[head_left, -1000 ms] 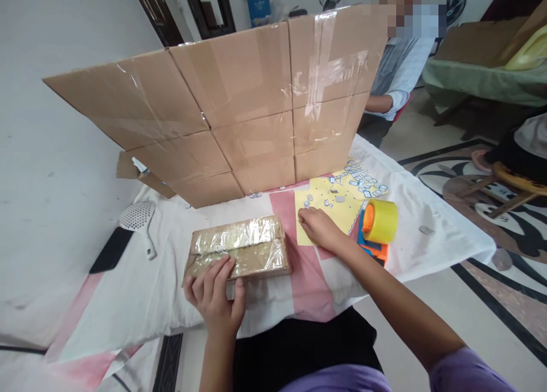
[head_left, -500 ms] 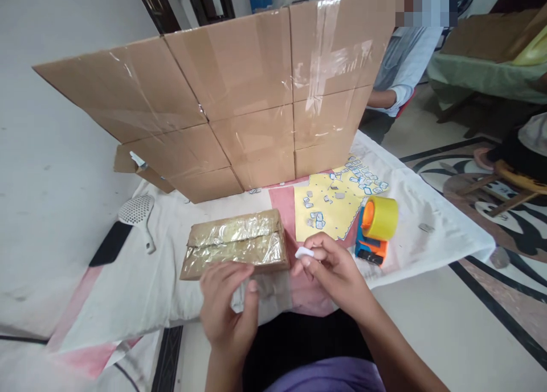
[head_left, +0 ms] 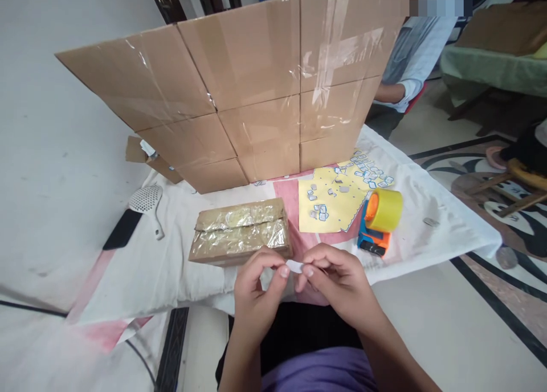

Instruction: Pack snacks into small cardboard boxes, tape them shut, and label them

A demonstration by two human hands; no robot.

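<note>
Small white paper-like piece (head_left: 294,266), pinched between left hand (head_left: 255,301) and right hand (head_left: 344,286), could tear if pulled unevenly.

left hand (head_left: 258,295): off taped box (head_left: 241,232), now on white piece (head_left: 294,266) | right hand (head_left: 342,284): back from yellow sheet (head_left: 311,218)
</note>
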